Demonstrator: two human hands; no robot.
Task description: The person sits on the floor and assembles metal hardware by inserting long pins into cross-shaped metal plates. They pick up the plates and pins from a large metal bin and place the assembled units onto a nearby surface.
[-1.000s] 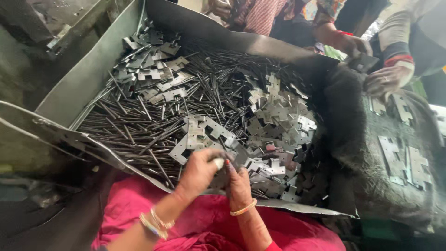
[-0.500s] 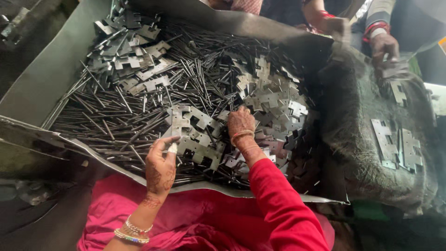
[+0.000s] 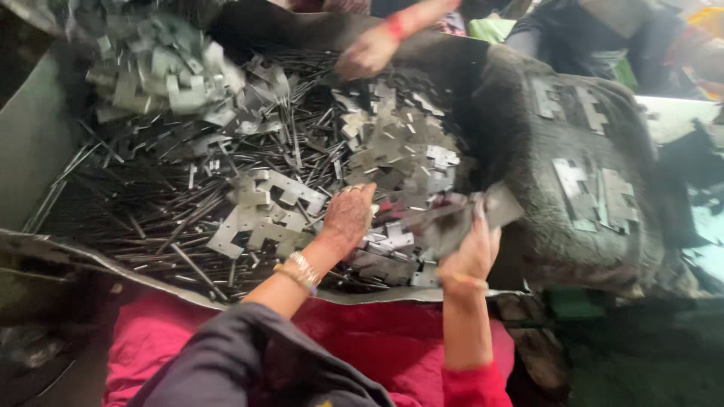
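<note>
No packages, labels, signs or screens are visible: the view holds only loose metal parts, a metal tray, dark cloth and hands.

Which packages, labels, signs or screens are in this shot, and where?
None in view: no packages, labels, signs or screens. Only a grey metal tray of loose flat metal plates and thin rods, and a dark cloth at right with a few plates lying on it.

Head view, steeply down, close
</note>
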